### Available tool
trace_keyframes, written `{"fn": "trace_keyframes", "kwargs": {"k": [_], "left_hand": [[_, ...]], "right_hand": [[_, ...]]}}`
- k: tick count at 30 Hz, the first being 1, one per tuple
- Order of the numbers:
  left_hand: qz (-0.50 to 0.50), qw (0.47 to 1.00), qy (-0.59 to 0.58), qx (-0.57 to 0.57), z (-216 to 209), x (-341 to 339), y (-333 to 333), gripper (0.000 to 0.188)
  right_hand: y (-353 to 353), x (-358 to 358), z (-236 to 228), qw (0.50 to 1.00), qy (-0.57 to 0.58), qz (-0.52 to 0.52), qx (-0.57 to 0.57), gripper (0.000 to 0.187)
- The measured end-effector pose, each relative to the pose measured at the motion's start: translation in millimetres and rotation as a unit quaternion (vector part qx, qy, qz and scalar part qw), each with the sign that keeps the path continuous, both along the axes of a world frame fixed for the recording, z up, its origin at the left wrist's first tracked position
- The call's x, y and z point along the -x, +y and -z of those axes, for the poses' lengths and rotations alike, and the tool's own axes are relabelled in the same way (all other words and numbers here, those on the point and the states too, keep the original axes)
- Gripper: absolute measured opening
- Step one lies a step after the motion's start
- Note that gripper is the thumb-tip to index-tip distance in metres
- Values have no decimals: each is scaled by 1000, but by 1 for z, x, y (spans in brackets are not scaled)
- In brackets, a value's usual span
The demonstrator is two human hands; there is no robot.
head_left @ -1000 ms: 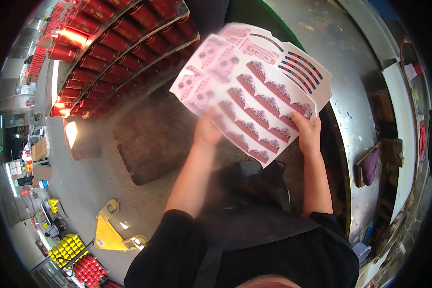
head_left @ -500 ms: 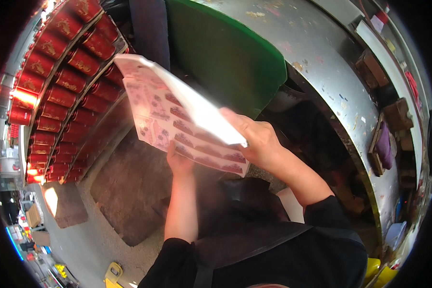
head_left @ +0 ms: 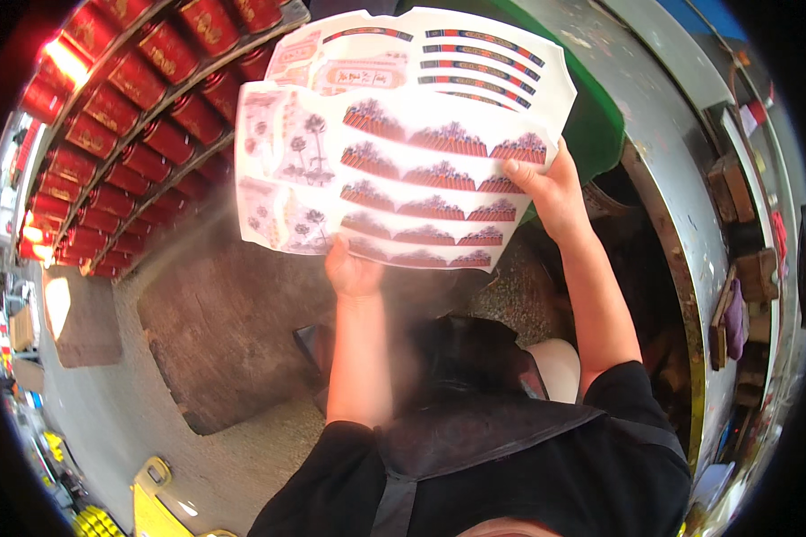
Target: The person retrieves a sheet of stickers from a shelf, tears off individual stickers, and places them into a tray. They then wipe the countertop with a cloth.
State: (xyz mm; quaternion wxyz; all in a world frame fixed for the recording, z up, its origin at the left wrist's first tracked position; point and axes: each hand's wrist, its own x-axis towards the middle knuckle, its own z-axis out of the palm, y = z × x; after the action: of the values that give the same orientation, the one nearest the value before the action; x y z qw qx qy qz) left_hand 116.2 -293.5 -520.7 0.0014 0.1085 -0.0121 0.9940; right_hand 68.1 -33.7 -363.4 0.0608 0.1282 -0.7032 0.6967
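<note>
A pale sheet point(head_left: 475, 161) printed with rows of arched, landscape-like motifs faces me, and my two hands hold it. Behind its upper edge shows another printed sheet point(head_left: 546, 85) with curved dark bands and pinkish panels; whether the two are joined, I cannot tell. My left hand point(head_left: 355, 273) grips the lower edge, thumb in front, the other fingers mostly hidden behind the paper. At the right edge my right hand point(head_left: 555, 197) pinches the paper, its thumb lying over the printed side and its fingers behind.
Racks of red cylindrical containers point(head_left: 166, 139) with gold decoration stand at the left. A metal worktop point(head_left: 681, 224) curves along the right, bearing wooden blocks point(head_left: 734, 192) and a purple cloth point(head_left: 736, 322). Behind the sheets is a green panel point(head_left: 604, 134); a brown mat point(head_left: 215, 331) lies on the floor.
The sheets have turned from a steep tilt to face me and moved up. The curved bands on the rear one now show. My right hand has moved up and right along the edge.
</note>
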Motion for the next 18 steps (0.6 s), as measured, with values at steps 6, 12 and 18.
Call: {"fn": "trace_keyframes", "kwargs": {"k": [6,12,18], "left_hand": [[-66,998,11,-19,38,-16,-22,66],[-62,996,53,-43,40,-21,-30,70],[-93,995,5,-25,22,-31,-29,67]], "right_hand": [[-26,-20,25,992,66,80,-75,84],[-35,-24,-7,804,421,206,-365,69],[-47,-10,-10,816,336,172,-439,57]]}}
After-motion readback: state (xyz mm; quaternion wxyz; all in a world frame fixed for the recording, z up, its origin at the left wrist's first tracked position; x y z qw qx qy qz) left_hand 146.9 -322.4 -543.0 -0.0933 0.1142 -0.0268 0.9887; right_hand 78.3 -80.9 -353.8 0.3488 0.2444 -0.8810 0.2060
